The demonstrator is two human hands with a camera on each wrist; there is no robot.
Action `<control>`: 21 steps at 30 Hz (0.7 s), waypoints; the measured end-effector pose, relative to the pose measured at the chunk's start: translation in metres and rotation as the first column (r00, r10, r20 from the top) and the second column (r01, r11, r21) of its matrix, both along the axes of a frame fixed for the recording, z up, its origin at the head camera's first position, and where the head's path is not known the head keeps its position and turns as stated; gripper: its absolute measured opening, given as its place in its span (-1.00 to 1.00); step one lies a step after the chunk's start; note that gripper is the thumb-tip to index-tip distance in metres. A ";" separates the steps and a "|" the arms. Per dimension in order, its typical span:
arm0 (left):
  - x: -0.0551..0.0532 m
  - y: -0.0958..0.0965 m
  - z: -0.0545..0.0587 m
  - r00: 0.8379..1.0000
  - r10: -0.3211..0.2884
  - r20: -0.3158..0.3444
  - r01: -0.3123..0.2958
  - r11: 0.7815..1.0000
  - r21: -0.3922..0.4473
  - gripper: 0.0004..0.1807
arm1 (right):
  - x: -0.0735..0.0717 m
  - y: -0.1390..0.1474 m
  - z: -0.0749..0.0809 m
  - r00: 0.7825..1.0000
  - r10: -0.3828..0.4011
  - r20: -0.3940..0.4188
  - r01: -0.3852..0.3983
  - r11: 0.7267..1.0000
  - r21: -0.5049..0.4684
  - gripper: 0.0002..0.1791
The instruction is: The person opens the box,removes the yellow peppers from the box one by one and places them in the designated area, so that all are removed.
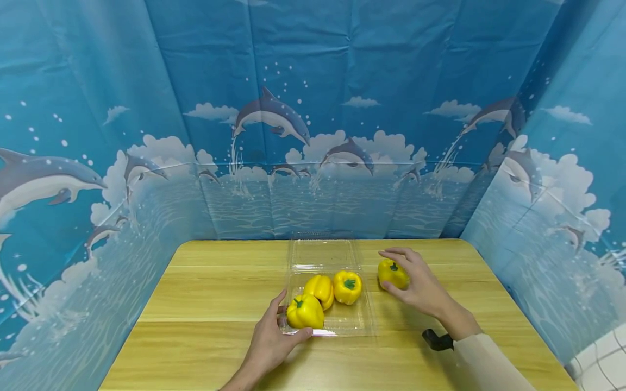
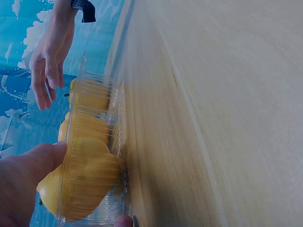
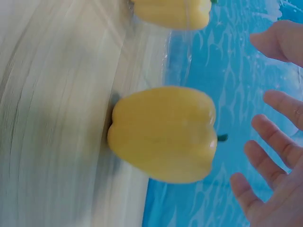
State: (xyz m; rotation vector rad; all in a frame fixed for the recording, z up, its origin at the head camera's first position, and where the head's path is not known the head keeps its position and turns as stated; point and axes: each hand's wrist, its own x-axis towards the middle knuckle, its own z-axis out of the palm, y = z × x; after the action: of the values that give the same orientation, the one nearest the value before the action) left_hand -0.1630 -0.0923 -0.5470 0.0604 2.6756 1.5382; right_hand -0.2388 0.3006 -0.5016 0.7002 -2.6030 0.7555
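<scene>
A clear plastic clamshell container [image 1: 349, 320] lies on the table with its lid [image 1: 324, 252] folded back. Inside it are three yellow bell peppers: one at the front left [image 1: 304, 313], one tipped on its side [image 1: 320, 290] in the middle and one upright [image 1: 348, 288] at the right. My left hand [image 1: 270, 338] holds the container's near left corner, the thumb over the rim. To the right of the container, a fourth yellow bell pepper [image 3: 163, 135] stands on the table with its green stem up. Fingers spread, my right hand [image 1: 421, 283] hovers just above this pepper, apart from it in the right wrist view.
The light wooden table [image 1: 210, 347] ends at a blue dolphin-print curtain [image 1: 313, 201], which hangs behind it and along both sides. A black strap [image 1: 437, 340] sits at my right wrist. White tiles [image 1: 603, 355] show at the lower right.
</scene>
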 end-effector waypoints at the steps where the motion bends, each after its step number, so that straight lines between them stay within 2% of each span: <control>1: 0.000 0.000 0.000 1.000 0.000 0.001 0.000 1.000 0.001 0.30 | 0.001 -0.002 0.001 1.000 0.007 -0.009 -0.007 1.000 0.002 -0.22; 7: 0.000 0.000 0.000 1.000 -0.004 0.005 0.004 1.000 0.007 0.30 | 0.004 -0.015 0.002 0.997 0.049 -0.052 -0.048 0.998 0.032 -0.21; 17: 0.001 -0.002 0.000 1.000 0.000 0.008 0.000 1.000 0.014 0.30 | 0.013 -0.041 0.008 0.992 0.114 -0.051 -0.110 0.991 0.071 -0.18; 21: 0.000 -0.002 0.000 1.000 -0.003 0.010 0.003 1.000 0.017 0.30 | 0.016 -0.053 0.009 0.992 0.125 -0.023 -0.123 0.988 0.092 -0.16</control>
State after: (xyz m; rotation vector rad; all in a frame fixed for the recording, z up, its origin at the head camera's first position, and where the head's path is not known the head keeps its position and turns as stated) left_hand -0.1626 -0.0941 -0.5465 0.0571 2.6536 1.5558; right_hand -0.2231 0.2481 -0.4925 0.9000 -2.6000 0.6610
